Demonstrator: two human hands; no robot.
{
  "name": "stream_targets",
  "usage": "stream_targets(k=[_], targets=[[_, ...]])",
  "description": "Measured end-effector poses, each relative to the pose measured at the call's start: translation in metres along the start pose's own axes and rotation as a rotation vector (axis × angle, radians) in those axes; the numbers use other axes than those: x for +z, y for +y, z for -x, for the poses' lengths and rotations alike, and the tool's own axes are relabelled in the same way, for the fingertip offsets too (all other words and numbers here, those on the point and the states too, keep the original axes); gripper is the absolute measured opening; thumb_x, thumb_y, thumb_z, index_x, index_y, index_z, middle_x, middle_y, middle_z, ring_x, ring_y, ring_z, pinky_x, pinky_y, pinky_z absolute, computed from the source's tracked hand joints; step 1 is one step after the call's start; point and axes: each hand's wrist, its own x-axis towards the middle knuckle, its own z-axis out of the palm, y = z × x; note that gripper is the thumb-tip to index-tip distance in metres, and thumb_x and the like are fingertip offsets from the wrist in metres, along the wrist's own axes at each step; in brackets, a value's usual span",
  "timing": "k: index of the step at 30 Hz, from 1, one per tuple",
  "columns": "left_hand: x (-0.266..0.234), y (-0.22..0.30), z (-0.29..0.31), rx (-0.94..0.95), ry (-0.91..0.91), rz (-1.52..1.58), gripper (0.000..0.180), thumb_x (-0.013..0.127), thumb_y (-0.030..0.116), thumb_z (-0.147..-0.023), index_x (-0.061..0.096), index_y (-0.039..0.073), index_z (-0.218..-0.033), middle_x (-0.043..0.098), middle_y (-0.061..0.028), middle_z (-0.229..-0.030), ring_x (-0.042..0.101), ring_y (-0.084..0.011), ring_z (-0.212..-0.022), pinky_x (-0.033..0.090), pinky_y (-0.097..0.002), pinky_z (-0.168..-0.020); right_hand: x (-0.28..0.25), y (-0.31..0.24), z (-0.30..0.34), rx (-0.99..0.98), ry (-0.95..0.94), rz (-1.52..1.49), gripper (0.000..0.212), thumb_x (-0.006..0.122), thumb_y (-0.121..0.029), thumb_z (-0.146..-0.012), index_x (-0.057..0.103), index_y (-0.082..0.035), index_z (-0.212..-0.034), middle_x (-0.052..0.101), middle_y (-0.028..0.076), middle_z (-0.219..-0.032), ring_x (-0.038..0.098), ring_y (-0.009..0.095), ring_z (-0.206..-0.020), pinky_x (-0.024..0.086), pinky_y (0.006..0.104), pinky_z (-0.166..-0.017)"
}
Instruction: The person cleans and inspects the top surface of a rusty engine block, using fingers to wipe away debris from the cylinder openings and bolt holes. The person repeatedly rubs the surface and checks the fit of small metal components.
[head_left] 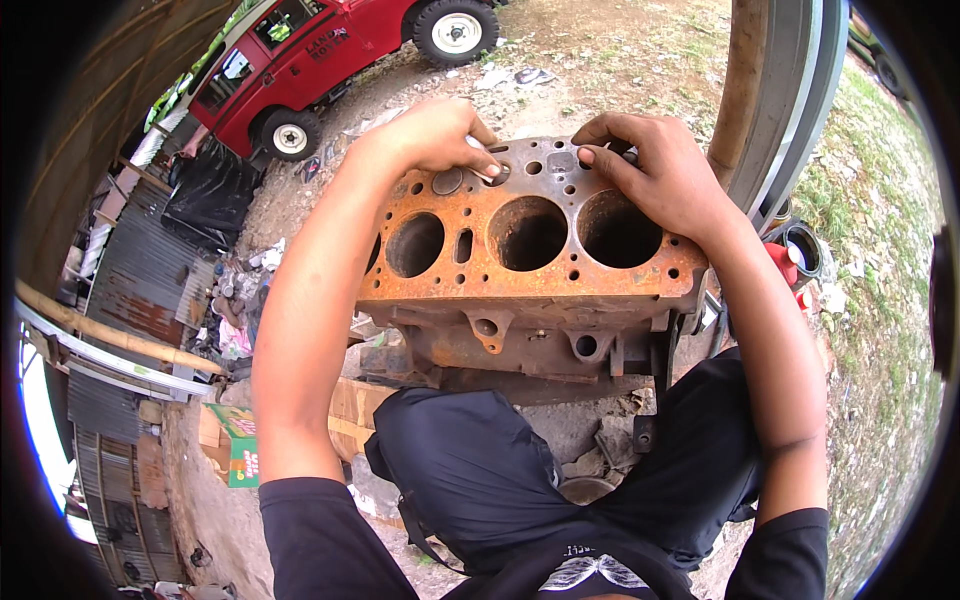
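A heavy engine block (470, 283) stands in front of me, its flat top face orange with rust and greyer toward the far right. Large round cylinder bores open in that face, with smaller holes around them. My left hand (445, 138) reaches to the far edge, fingers pinched on a small whitish piece (484, 172) at a round hole; its kind is unclear. At the far right corner my right hand (660, 165) rests on the block, thumb and forefinger apart beside small holes. Its other fingers are partly hidden, and I see nothing held in it.
A red off-road vehicle (310, 60) is parked at the far left. A post (740, 100) rises just beyond the block's right end. Right of the block are a black bucket (803, 250) and a red container (783, 262). A cardboard box (228, 445) lies at the left.
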Motion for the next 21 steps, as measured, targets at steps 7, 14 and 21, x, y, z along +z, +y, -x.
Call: stream_targets(k=[7, 14, 21], targets=[[0.015, 0.012, -0.001, -0.013, 0.096, -0.152, 0.037, 0.083, 0.035, -0.089, 0.086, 0.013, -0.119, 0.080, -0.0222, -0.093, 0.078, -0.0380, -0.094, 0.060, -0.0456, -0.088, 0.000, 0.002, 0.000, 0.000, 0.009, -0.046, 0.021, 0.075, -0.018, -0.101, 0.080, -0.001, -0.112, 0.080, 0.019, -0.097, 0.079, 0.033, -0.089, 0.061, 0.0422, -0.083], [0.004, -0.008, -0.002, -0.012, -0.004, 0.008, 0.044, 0.085, 0.039, -0.087, 0.085, 0.015, -0.123, 0.080, -0.0225, -0.097, 0.077, -0.0383, -0.095, 0.060, -0.0458, -0.090, 0.003, 0.000, 0.000, -0.023, 0.003, -0.003, 0.019, 0.075, -0.016, -0.101, 0.080, -0.002, -0.112, 0.080, 0.018, -0.098, 0.079, 0.033, -0.089, 0.061, 0.0415, -0.082], [0.022, 0.011, 0.004, -0.062, 0.180, -0.143, 0.040, 0.082, 0.039, -0.084, 0.086, 0.019, -0.118, 0.080, -0.0218, -0.093, 0.078, -0.0379, -0.090, 0.060, -0.0476, -0.089, 0.003, 0.005, 0.000, -0.027, 0.040, -0.080, 0.024, 0.075, -0.023, -0.099, 0.082, -0.002, -0.108, 0.079, 0.022, -0.090, 0.077, 0.039, -0.086, 0.059, 0.0469, -0.081]])
